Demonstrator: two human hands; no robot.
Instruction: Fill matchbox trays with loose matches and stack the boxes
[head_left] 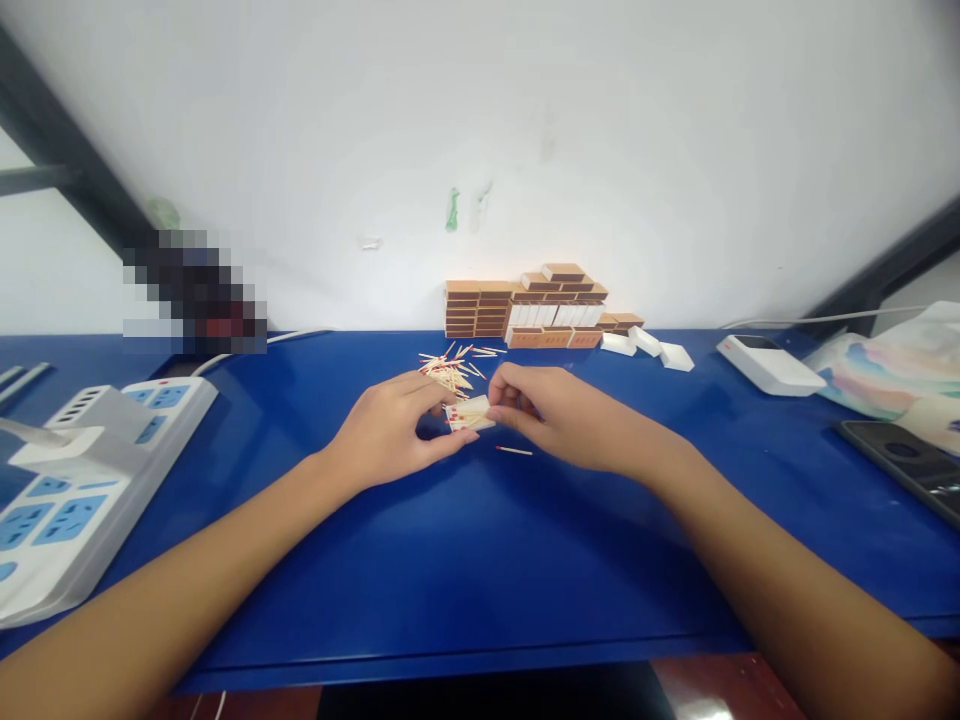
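A small white matchbox tray [472, 410] with red-tipped matches in it is between my hands. My left hand [397, 425] grips its left side, thumb at the front edge and fingers behind. At the tray's right end, my right hand [551, 412] has thumb and forefinger pinched together; whether they hold the tray or a match is too small to tell. Just behind lies a loose pile of matches [448, 372]. One single match [514, 451] rests on the blue table in front of my right hand.
Stacked matchboxes [478, 310] stand against the wall. White empty trays [676, 356] lie right of them. A power strip [79, 500] is at left; a white device [769, 365], a phone [900, 465] and a plastic bag [885, 365] are at right on the blue table [465, 580].
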